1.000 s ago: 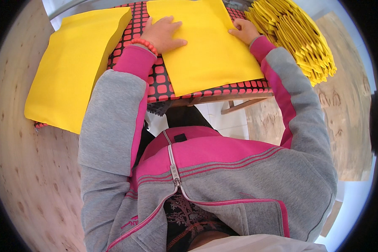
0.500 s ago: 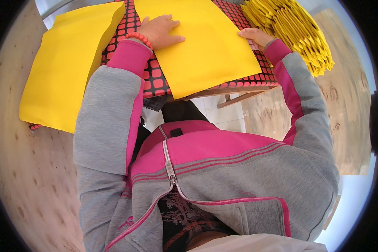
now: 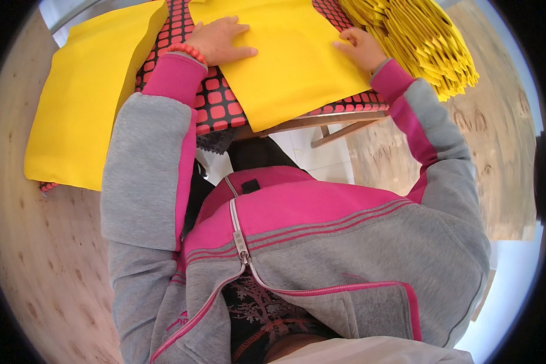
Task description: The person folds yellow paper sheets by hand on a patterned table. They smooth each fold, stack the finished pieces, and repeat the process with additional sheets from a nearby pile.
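A yellow felt-like sheet (image 3: 297, 73) lies across a table covered in black cloth with a red block pattern. My left hand (image 3: 221, 41), with a red bead bracelet at its wrist, rests palm down on the sheet's left side, fingers spread. At the sheet's right edge my right hand (image 3: 361, 50) is closed, its fingers curled in and the thumb tip over the sheet. Whatever its fingers may hold is hidden. The sheet's far end runs out of view at the top.
A thick stack of yellow sheets (image 3: 91, 97) stands at the left. Folded yellow pieces (image 3: 424, 48) are piled at the back right. The patterned tablecloth (image 3: 221, 109) shows around the sheet. Wooden boards (image 3: 431, 151) lie at the right, below table height.
My right hand's fingers have gone from stretched along the sheet's edge to curled. My left hand stays spread on the sheet. The whole view has shifted slightly.
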The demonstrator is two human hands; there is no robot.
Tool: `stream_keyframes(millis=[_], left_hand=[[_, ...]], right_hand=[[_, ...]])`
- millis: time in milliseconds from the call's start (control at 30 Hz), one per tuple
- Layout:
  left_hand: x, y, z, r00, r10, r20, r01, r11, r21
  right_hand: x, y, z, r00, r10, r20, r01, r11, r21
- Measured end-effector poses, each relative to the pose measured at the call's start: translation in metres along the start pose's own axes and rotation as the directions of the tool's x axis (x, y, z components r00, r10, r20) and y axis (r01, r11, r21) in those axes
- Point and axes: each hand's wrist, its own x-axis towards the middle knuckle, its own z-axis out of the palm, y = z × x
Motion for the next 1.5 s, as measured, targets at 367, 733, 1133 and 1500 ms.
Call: stream_keyframes(millis=[367,733,1133,1500], left_hand=[[0.008,-0.017,0.020,0.998,0.011,-0.054,-0.014,0.999,-0.045],[-0.004,-0.008,0.002,1.000,-0.016,0.005,0.017,0.997,-0.078],[-0.003,-0.008,-0.001,1.000,-0.010,0.018,0.011,0.999,-0.048],[-0.005,-0.005,-0.007,0.999,-0.026,0.045,0.030,0.994,-0.105]], right_hand=[[-0.052,0.023,-0.040,0.805,0.354,0.477,-0.584,0.615,0.530],[-0.050,0.009,-0.016,0.994,-0.112,0.019,0.110,0.916,-0.387],[-0.048,0.048,-0.039,0.939,-0.044,0.342,0.084,0.991,-0.104],[0.080,0.015,-0.017,0.672,0.401,0.622,-0.731,0.490,0.475]])
